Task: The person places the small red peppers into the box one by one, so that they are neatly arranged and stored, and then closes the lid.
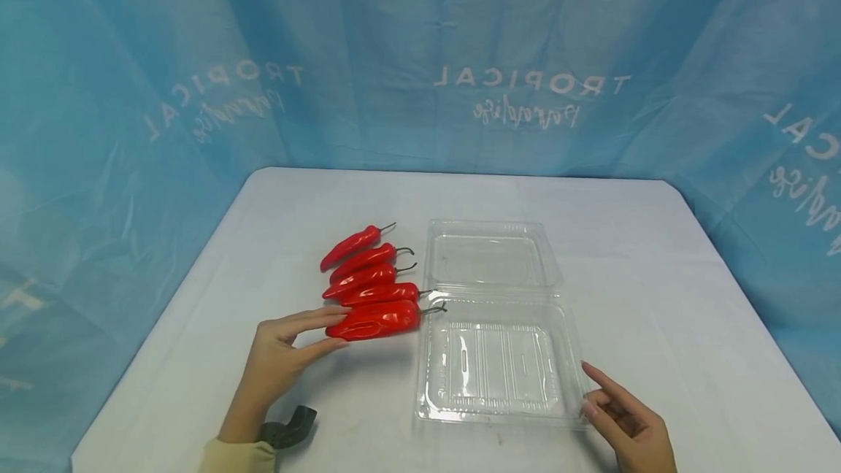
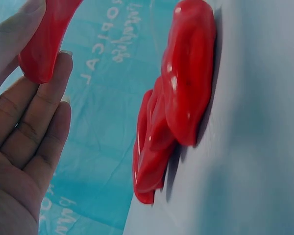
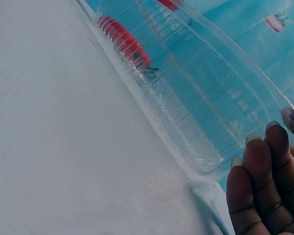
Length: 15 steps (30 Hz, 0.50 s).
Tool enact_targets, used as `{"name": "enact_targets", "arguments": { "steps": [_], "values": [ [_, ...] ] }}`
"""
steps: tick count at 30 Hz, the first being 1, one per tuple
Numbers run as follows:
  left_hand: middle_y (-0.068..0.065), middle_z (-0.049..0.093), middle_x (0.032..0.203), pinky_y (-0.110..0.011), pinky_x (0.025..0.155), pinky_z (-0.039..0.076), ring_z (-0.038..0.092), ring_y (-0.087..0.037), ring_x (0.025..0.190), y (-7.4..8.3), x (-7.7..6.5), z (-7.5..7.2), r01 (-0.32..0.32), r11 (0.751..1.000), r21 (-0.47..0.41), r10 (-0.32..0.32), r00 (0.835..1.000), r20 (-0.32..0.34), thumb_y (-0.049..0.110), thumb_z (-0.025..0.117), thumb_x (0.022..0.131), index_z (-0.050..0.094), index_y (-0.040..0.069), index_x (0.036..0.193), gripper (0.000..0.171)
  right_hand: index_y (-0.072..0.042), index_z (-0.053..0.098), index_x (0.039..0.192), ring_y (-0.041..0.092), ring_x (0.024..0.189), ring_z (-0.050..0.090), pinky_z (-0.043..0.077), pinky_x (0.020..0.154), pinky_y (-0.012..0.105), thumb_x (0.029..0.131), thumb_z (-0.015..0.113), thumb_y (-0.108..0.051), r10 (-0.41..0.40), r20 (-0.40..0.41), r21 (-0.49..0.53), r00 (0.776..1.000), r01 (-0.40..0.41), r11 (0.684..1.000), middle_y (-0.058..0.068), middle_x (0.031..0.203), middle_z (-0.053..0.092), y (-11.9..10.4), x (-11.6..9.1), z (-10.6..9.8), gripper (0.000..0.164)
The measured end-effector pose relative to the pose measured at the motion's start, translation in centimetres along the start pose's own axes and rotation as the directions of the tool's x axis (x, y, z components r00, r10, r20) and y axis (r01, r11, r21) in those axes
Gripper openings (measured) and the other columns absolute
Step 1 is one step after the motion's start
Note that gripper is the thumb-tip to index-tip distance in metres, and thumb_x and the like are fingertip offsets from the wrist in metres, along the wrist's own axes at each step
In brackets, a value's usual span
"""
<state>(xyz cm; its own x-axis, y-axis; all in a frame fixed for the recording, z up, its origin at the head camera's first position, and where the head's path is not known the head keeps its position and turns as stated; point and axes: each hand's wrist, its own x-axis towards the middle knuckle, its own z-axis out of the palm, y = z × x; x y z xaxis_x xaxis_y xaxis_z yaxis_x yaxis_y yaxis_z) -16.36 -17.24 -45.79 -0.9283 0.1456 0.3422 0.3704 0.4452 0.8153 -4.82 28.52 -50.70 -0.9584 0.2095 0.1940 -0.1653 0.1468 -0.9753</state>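
My left hand [image 1: 282,356] pinches a red chili pepper [image 1: 388,318] by its pointed end between thumb and fingers. In the left wrist view the held pepper [image 2: 46,41] hangs above the tabletop, apart from other red peppers [image 2: 188,73] lying there. Its stem points right, overlapping the rim of a clear plastic clamshell container [image 1: 499,414] in the head view. My right hand [image 1: 631,425] pinches the container's near right edge, with one fingertip [image 3: 293,120] seen at the rim in the right wrist view and the other fingers [image 3: 257,161] outside the wall.
Several red peppers [image 1: 355,247] lie in a row left of the container, stems to the right. The container's lid [image 1: 486,258] lies folded back behind its base. Blue printed curtains [image 1: 394,57] hang behind the white table [image 1: 624,254].
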Motion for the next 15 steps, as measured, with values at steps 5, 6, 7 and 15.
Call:
{"name": "enact_targets", "arguments": {
  "steps": [5, 6, 7, 15],
  "values": [
    [0.014, 0.074, 0.114, -0.027, 0.093, 0.055, 0.068, -0.009, 0.112, 0.4, 0.6, 1.1, -0.022, 1.000, -0.007, 0.022, 0.999, 0.024, 0.016, 0.088, 0.082, 0.080, 0.021, 0.116, 0.035, 0.014, 0.055, 0.136, 0.013, 0.067, 0.062, 0.055, 0.062, 0.023, 0.093, 0.063, 0.013, -0.003, -0.003, -0.014, 1.000, 0.003, 1.000, 0.014, 0.084, 0.068, 0.1, -0.1, -0.1, 0.043],
    [0.015, 0.074, 0.114, -0.028, 0.092, 0.056, 0.068, -0.009, 0.112, 0.5, 0.7, 1.4, -0.030, 0.999, -0.012, 0.031, 0.999, 0.031, 0.016, 0.088, 0.082, 0.080, 0.021, 0.116, 0.036, 0.014, 0.055, 0.136, 0.013, 0.067, 0.062, 0.055, 0.062, 0.023, 0.093, 0.063, 0.014, -0.005, -0.002, -0.011, 1.000, 0.005, 1.000, 0.015, 0.084, 0.068, 0.1, -0.1, -0.1, 0.044],
    [0.015, 0.074, 0.114, -0.029, 0.092, 0.056, 0.069, -0.009, 0.111, 0.6, 0.9, 1.7, -0.041, 0.999, -0.015, 0.042, 0.998, 0.037, 0.017, 0.088, 0.082, 0.079, 0.021, 0.116, 0.036, 0.014, 0.055, 0.136, 0.014, 0.067, 0.062, 0.055, 0.062, 0.023, 0.093, 0.063, 0.014, -0.005, -0.001, -0.011, 1.000, 0.005, 1.000, 0.015, 0.084, 0.068, 0.1, -0.1, -0.1, 0.044],
    [0.011, 0.075, 0.114, -0.031, 0.085, 0.060, 0.071, -0.011, 0.107, 1.2, 1.6, 3.4, -0.139, 0.989, -0.051, 0.142, 0.988, 0.068, 0.017, 0.087, 0.082, 0.078, 0.021, 0.119, 0.038, 0.013, 0.056, 0.136, 0.015, 0.066, 0.061, 0.055, 0.061, 0.023, 0.093, 0.064, 0.013, -0.018, 0.008, -0.026, 1.000, 0.019, 0.999, 0.015, 0.085, 0.068, 0.2, -0.1, -0.1, 0.044]
  ]
}}
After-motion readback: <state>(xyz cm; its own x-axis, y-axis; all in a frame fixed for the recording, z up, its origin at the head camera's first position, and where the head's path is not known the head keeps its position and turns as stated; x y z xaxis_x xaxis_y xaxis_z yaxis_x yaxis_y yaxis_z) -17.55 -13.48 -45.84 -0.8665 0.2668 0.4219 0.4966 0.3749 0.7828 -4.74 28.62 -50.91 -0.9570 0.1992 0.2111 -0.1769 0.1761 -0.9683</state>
